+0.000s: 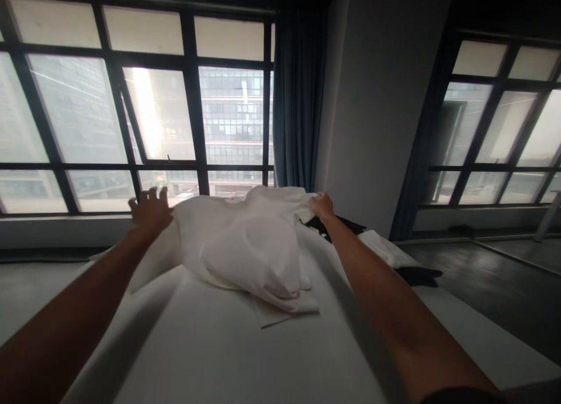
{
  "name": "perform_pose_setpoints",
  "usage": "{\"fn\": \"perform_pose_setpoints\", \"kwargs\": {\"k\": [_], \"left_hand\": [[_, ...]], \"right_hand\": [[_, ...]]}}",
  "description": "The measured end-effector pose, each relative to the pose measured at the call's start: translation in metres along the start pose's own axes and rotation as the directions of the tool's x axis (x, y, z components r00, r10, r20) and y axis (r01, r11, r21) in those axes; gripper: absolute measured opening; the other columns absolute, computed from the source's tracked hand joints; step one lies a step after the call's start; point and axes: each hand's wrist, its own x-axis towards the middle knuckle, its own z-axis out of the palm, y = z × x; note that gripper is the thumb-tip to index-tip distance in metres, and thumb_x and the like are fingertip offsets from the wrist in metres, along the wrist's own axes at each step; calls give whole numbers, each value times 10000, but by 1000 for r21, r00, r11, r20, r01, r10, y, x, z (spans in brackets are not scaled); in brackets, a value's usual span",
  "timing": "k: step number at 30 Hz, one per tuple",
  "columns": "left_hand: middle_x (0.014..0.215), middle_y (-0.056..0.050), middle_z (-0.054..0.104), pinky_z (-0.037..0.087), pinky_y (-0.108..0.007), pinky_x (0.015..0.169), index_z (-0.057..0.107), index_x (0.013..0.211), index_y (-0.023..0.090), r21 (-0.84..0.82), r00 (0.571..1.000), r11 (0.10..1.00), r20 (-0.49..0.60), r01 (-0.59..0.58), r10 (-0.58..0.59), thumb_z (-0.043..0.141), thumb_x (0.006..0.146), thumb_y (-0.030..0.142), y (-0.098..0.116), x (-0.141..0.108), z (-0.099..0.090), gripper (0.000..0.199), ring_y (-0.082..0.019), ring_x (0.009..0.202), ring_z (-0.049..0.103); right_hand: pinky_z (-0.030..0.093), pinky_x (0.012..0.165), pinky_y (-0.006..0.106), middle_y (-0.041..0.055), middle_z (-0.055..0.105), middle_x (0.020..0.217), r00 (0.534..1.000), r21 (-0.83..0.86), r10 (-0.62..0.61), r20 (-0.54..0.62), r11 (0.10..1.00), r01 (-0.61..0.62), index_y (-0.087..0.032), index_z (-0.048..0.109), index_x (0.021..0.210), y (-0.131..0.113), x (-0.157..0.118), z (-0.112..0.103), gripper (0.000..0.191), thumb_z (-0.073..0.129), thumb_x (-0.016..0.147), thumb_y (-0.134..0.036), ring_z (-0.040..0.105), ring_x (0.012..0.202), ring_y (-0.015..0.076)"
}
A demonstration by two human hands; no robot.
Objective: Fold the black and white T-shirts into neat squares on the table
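Left hand (151,212) is raised at the left end of a white garment (236,234), fingers spread and slightly curled; whether the thumb pinches any cloth cannot be told. Below it a pale panel slants down, perhaps a sleeve or a separate layer.

The garment sits between the hands, over the far part of the white bench (245,357). Its upper side is drawn out wide, but the lower part is bunched, with a loose flap pointing towards the bench's near edge. So I'd judge the spreading only partly done: width mostly opened, folds and lower hem left unsmoothed.

Right hand (322,206) is closed on the garment's right end — fingertips gripping the cloth. Beyond it, towards the bench's right edge, lie dark cloth (350,224), a white cloth (385,249) and a black piece (421,276).
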Motion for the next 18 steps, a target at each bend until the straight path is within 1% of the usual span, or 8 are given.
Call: {"fn": "perform_pose_setpoints", "kwargs": {"k": [1,3,5,8,10,14,16,18], "left_hand": [[1522,-286,374,283,-664,1049,396,1460,75,-32,994,998,101,-47,50,518,890,304,13,-11,11,626,-487,1378,334],[1378,-265,559,375,-617,992,548,1356,104,-89,955,990,267,-107,127,530,895,386,35,-37,38,540,-462,1239,517],[1215,-252,673,473,-546,881,652,1229,132,-158,866,981,469,-113,175,540,874,528,54,-66,65,544,-432,1100,627],[1160,-229,704,492,-501,848,675,1185,172,-204,789,970,571,-133,228,538,811,658,72,-105,100,629,-412,1057,656],[1231,-248,666,450,-560,905,624,1273,174,-191,765,970,599,-149,235,547,765,710,75,-121,115,743,-443,1114,618],[1522,-247,411,266,-699,1039,397,1495,189,-152,719,970,650,-192,245,520,751,754,64,-124,129,942,-480,1384,358],[1582,-229,310,242,-684,1076,283,1551,185,-152,674,970,697,-191,242,504,774,734,54,-116,135,976,-441,1443,277],[1582,-233,306,273,-651,1085,230,1568,167,-138,673,975,707,-172,218,526,766,718,41,-107,143,1017,-426,1436,303]], "right_hand": [[416,1030,490,227,584,1332,998,-79,-24,52,996,29,-116,532,1333,4,-9,9,490,546,883,-311,536,1245,344],[417,1045,442,209,606,1322,978,-181,-71,196,978,108,-103,563,1314,14,-31,26,513,626,835,-274,559,1236,330],[450,1019,348,139,675,1248,917,-168,-134,375,963,210,-155,655,1214,23,-53,41,466,719,765,-263,623,1164,274],[463,1002,290,76,695,1241,709,-148,-214,673,899,411,-226,704,1166,37,-78,58,439,761,740,-314,646,1139,229],[461,1016,316,82,661,1305,603,-214,-151,783,845,489,-239,667,1255,48,-89,64,508,739,766,-358,629,1174,243],[441,1047,350,105,609,1375,586,-356,-1,810,793,495,-214,626,1326,69,-100,64,523,651,838,-400,582,1244,264],[378,1107,405,104,540,1450,600,-389,21,800,779,492,-224,596,1360,78,-102,62,517,586,883,-421,494,1337,277],[271,1159,507,88,436,1535,625,-429,40,779,761,486,-251,537,1414,84,-104,60,530,515,922,-445,359,1430,297]]}}
